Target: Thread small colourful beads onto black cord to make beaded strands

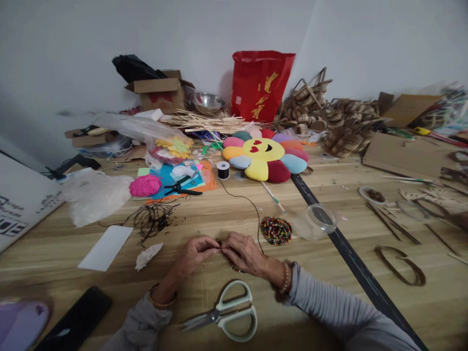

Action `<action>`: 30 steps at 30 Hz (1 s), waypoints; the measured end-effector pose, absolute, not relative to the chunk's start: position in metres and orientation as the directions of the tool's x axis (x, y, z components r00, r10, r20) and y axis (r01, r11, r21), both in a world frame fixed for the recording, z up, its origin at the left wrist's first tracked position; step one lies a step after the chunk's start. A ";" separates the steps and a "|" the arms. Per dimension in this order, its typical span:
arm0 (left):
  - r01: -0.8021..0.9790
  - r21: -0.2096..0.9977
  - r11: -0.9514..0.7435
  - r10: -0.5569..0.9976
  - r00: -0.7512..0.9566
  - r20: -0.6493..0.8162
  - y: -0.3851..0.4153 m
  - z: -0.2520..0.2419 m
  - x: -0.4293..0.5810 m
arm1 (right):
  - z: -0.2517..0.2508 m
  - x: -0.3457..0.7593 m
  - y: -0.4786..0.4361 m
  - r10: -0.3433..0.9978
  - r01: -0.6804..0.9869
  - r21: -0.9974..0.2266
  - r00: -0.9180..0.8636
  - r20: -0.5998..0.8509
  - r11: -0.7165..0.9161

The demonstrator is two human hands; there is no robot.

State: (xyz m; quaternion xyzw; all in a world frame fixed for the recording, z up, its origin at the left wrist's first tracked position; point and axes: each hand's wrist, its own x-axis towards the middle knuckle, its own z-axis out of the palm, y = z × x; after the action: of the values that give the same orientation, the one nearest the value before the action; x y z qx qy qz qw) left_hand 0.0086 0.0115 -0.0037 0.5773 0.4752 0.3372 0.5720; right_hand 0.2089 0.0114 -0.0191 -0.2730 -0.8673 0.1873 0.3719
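My left hand point(199, 254) and my right hand point(243, 252) meet at the middle of the table, fingertips pinched together on a strand of small colourful beads point(235, 267). Most of that strand is hidden under my right hand; the exact spot being pinched is too small to make out. Black cord point(245, 197) runs from a white-ended spool point(223, 170) down past my right hand. Just right of that hand lies a coiled heap of multicoloured bead strands point(277, 230). Scissors with pale handles point(237, 312) rest close below both hands, their blades pointing left.
Tangled black cord pieces point(155, 219), a white card point(106, 247) and crumpled paper point(148, 256) lie leftward. Black-handled cutters point(179, 187) sit on coloured sheets. A flower cushion point(265, 155) and red bag point(261, 85) stand behind. A clear round container point(321, 218) and dark strip point(351, 256) lie right.
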 end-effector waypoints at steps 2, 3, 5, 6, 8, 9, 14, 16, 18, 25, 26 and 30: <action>0.157 0.982 0.103 0.938 0.314 -0.149 0.012 -0.005 0.008 | -0.018 0.209 0.011 0.613 0.330 -0.532 -0.576 0.541 0.780; 0.156 0.982 0.104 0.939 0.311 -0.148 0.012 -0.005 0.008 | -0.018 0.209 0.011 0.614 0.329 -0.534 -0.577 0.539 0.779; 0.156 0.982 0.110 0.939 0.307 -0.155 0.012 -0.005 0.008 | -0.018 0.209 0.011 0.615 0.329 -0.536 -0.577 0.538 0.778; 0.157 0.981 0.114 0.938 0.307 -0.159 0.012 -0.004 0.008 | -0.018 0.209 0.011 0.615 0.329 -0.535 -0.575 0.540 0.778; 0.155 0.980 0.124 0.936 0.309 -0.167 0.012 -0.003 0.008 | -0.018 0.208 0.011 0.614 0.330 -0.533 -0.570 0.545 0.779; 0.152 0.980 0.130 0.934 0.311 -0.173 0.012 -0.003 0.008 | -0.018 0.208 0.011 0.614 0.331 -0.531 -0.569 0.547 0.780; 0.141 0.980 0.143 0.931 0.318 -0.181 0.011 -0.003 0.009 | -0.018 0.207 0.011 0.611 0.326 -0.530 -0.570 0.550 0.782; 0.144 0.981 0.130 0.933 0.317 -0.170 0.011 -0.004 0.009 | -0.018 0.208 0.011 0.613 0.333 -0.529 -0.573 0.544 0.780; 0.150 0.982 0.112 0.935 0.318 -0.156 0.011 -0.003 0.009 | -0.018 0.208 0.011 0.617 0.345 -0.524 -0.577 0.536 0.779; 0.133 0.984 0.119 0.933 0.324 -0.157 0.012 -0.001 0.008 | -0.019 0.208 0.012 0.622 0.347 -0.530 -0.574 0.533 0.774; 0.133 0.983 0.128 0.934 0.318 -0.165 0.012 -0.001 0.008 | -0.019 0.208 0.012 0.623 0.347 -0.531 -0.573 0.533 0.773; 0.122 0.979 0.161 0.934 0.302 -0.191 0.012 -0.002 0.008 | -0.019 0.209 0.011 0.626 0.350 -0.534 -0.573 0.528 0.770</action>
State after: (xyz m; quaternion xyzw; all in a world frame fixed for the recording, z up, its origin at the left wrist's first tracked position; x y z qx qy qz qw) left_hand 0.0081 0.0121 -0.0018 0.5492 0.4805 0.3435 0.5912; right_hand 0.2085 0.0115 -0.0190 -0.2816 -0.8665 0.1889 0.3663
